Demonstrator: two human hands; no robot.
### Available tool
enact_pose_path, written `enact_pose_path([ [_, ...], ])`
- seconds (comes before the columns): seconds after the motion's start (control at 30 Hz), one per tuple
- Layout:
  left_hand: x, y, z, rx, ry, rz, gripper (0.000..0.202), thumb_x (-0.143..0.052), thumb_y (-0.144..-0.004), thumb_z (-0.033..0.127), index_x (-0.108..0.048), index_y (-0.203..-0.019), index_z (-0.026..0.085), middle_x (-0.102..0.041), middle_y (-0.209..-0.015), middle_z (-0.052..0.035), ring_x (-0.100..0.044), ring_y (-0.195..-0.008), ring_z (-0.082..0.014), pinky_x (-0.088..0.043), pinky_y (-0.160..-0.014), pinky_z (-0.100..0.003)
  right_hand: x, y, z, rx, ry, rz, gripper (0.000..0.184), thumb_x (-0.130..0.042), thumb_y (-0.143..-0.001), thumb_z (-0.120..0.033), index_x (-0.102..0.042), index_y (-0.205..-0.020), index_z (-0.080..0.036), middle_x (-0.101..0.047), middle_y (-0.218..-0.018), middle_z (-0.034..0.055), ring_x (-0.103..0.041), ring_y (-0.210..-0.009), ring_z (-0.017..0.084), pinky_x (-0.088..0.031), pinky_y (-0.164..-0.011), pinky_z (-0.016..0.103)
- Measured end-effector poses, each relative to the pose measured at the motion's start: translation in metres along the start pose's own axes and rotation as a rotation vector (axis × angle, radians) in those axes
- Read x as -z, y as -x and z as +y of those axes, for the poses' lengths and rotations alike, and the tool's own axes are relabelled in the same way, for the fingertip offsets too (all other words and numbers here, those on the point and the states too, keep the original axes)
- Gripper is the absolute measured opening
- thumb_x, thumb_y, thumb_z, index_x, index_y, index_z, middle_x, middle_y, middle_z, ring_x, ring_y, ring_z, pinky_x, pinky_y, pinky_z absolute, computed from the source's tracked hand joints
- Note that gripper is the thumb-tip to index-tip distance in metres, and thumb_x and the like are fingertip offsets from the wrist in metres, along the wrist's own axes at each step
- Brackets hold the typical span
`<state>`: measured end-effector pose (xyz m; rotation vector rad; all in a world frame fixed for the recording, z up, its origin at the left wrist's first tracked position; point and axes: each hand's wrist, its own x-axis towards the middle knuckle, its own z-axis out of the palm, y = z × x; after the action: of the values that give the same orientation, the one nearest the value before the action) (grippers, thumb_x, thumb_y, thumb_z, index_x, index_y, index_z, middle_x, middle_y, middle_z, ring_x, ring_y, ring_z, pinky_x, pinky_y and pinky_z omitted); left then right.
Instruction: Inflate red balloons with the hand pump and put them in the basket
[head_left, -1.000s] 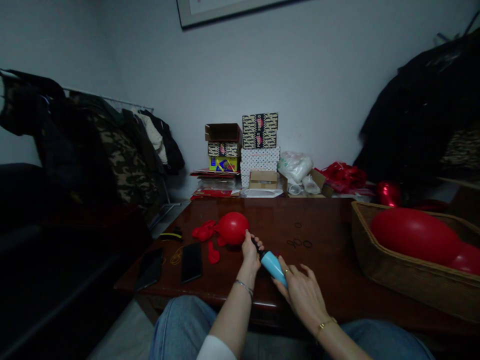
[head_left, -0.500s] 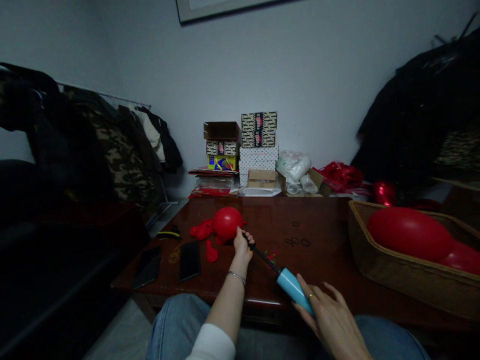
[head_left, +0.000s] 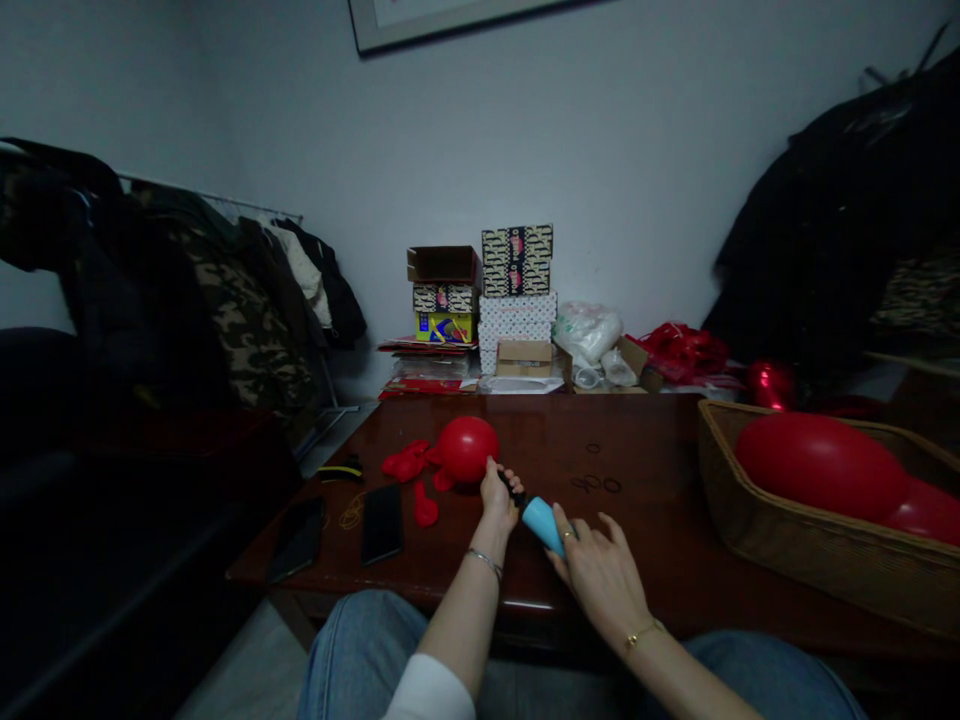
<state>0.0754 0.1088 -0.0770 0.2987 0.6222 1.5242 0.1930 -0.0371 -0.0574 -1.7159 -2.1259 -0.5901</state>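
Over the bench, beside a red balloon, our left hand clasped a pump by its black end; our half-open right hand held its barrel.

Red balloon: smooth rubber, semi-gloss. Pump: smooth plas., sl. sheen. Bench: dk wood, polished, glossy. Basket: woven wicker, rough, matt.

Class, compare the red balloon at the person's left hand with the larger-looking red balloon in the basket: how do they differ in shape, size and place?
Shape: the hand-side balloon is nearly round; the basket balloon is elongated.
Size: the hand-side balloon looks smaller than the basket balloon.
Place: the hand-side balloon is at the left hand; the basket balloon sits in the wicker basket.
Shared: both are red and inflated.
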Motion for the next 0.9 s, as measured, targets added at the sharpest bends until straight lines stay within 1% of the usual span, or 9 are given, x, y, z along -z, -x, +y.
enact_pose_path([
  [0.1,0.002,-0.003,0.001,-0.004,-0.035,0.001,0.035,-0.055,-0.08,0.047,-0.038,-0.068,0.019,-0.037,-0.05,0.0063,-0.034,-0.037,-0.0047,-0.026,-0.035,-0.016,0.0,-0.01,-0.009,-0.012,0.031,-0.01,0.046,-0.048,-0.085,-0.029,-0.043,-0.129,-0.015,-0.06,-0.081,0.0047,-0.057,-0.068,0.017,-0.027,-0.096,0.043],
  [0.23,0.003,-0.007,0.007,-0.013,-0.05,0.018,0.035,-0.055,-0.08,0.047,-0.038,-0.067,0.019,-0.036,-0.05,0.0067,-0.033,-0.036,-0.0047,-0.025,-0.035,-0.016,-0.001,-0.011,-0.012,-0.001,0.041,-0.016,0.047,-0.049,-0.085,-0.029,-0.043,-0.129,-0.016,-0.06,-0.083,0.0047,-0.057,-0.069,0.017,-0.028,-0.096,0.043],
  [0.33,0.0,-0.009,0.01,0.001,-0.038,0.015,0.036,-0.057,-0.078,0.047,-0.039,-0.068,0.019,-0.034,-0.05,0.0073,-0.032,-0.036,-0.004,-0.023,-0.034,-0.015,-0.004,-0.001,-0.006,0.003,0.02,0.003,0.047,-0.047,-0.087,-0.03,-0.04,-0.131,-0.017,-0.06,-0.083,0.0042,-0.057,-0.07,0.016,-0.029,-0.096,0.043],
  [0.47,-0.002,-0.012,0.016,-0.024,-0.015,0.015,0.036,-0.059,-0.078,0.045,-0.038,-0.067,0.019,-0.033,-0.051,0.0079,-0.031,-0.036,-0.0035,-0.021,-0.033,-0.015,-0.006,0.023,0.01,0.026,-0.023,0.036,0.048,-0.042,-0.089,-0.032,-0.035,-0.134,-0.018,-0.062,-0.09,0.0057,-0.059,-0.072,0.016,-0.029,-0.097,0.043],
  [0.57,0.0,-0.014,0.02,-0.03,-0.011,0.031,0.034,-0.057,-0.079,0.045,-0.038,-0.068,0.019,-0.033,-0.052,0.0077,-0.03,-0.035,-0.0037,-0.021,-0.033,-0.015,-0.004,0.043,0.022,0.038,-0.038,0.049,0.049,-0.041,-0.089,-0.034,-0.034,-0.135,-0.019,-0.063,-0.095,0.0067,-0.06,-0.078,0.017,-0.029,-0.098,0.043],
  [0.67,0.001,-0.016,0.023,-0.024,-0.019,0.037,0.033,-0.056,-0.08,0.045,-0.039,-0.068,0.019,-0.033,-0.052,0.0073,-0.031,-0.036,-0.0038,-0.021,-0.033,-0.015,-0.001,0.058,0.03,0.053,-0.034,0.038,0.051,-0.043,-0.089,-0.035,-0.033,-0.136,-0.017,-0.064,-0.095,0.0071,-0.06,-0.081,0.018,-0.027,-0.099,0.044],
  [0.77,0.001,-0.015,0.023,-0.016,-0.023,0.031,0.033,-0.054,-0.082,0.045,-0.039,-0.069,0.019,-0.034,-0.052,0.0071,-0.031,-0.036,-0.0037,-0.022,-0.034,-0.015,0.0,0.064,0.031,0.056,-0.035,0.03,0.051,-0.043,-0.089,-0.035,-0.033,-0.135,-0.016,-0.064,-0.092,0.0062,-0.061,-0.08,0.018,-0.027,-0.099,0.044],
  [0.9,-0.001,-0.012,0.021,-0.026,-0.04,0.029,0.035,-0.055,-0.081,0.047,-0.038,-0.069,0.019,-0.034,-0.051,0.0073,-0.031,-0.036,-0.0033,-0.021,-0.034,-0.014,-0.001,0.056,0.025,0.02,-0.028,0.035,0.048,-0.041,-0.089,-0.036,-0.036,-0.133,-0.017,-0.064,-0.091,0.0059,-0.061,-0.077,0.017,-0.029,-0.097,0.043],
])
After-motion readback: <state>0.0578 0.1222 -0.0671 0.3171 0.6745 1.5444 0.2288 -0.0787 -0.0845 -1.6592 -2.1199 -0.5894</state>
